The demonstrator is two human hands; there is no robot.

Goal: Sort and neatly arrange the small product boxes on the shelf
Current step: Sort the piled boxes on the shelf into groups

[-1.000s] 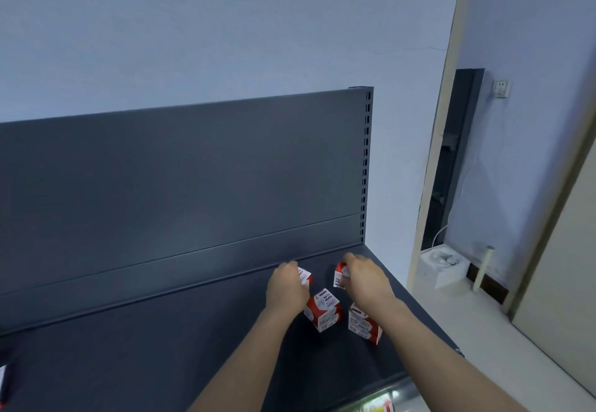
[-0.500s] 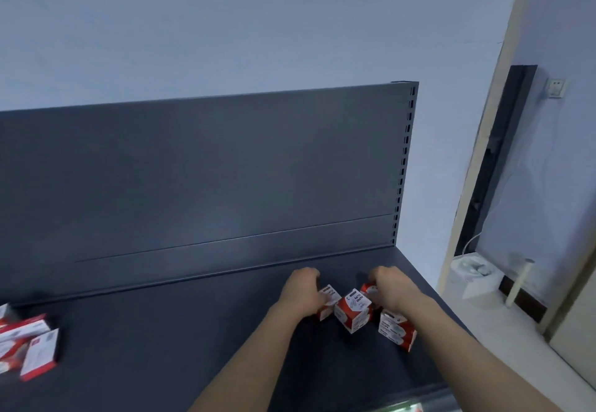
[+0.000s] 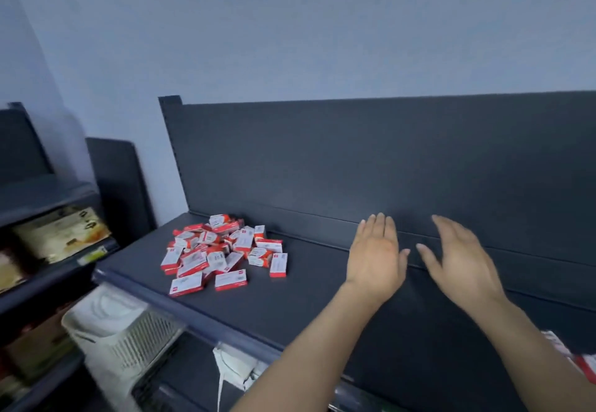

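Small product boxes, red and white, lie in a loose, jumbled heap well to the left of both hands. The heap sits on the dark grey shelf, towards its left end. Some boxes lie flat, others lean across one another, and a few singles lie around the heap's edge, on the side nearer the person and on the side nearer the hands.

The left hand is stretched out palm down, its fingers straight and close together, gripping nothing. The right hand is just beside it on the right, a narrow gap between the two. Its fingers are relaxed and slightly parted, the palm turned partly towards the left hand, and it also holds nothing. Both hands are over the shelf deck, but whether either touches the surface cannot be told.

Just beyond the fingertips rises the upright back panel, dark grey like the deck, with a pale wall above it.

Low to the right of the right hand, at the frame's edge, a few red-and-white packs show, blurred and cut off.

Far left of the hands, past the heap, stands neighbouring shelving carrying blurred cartons. Below the deck on that side stands a white slatted basket.
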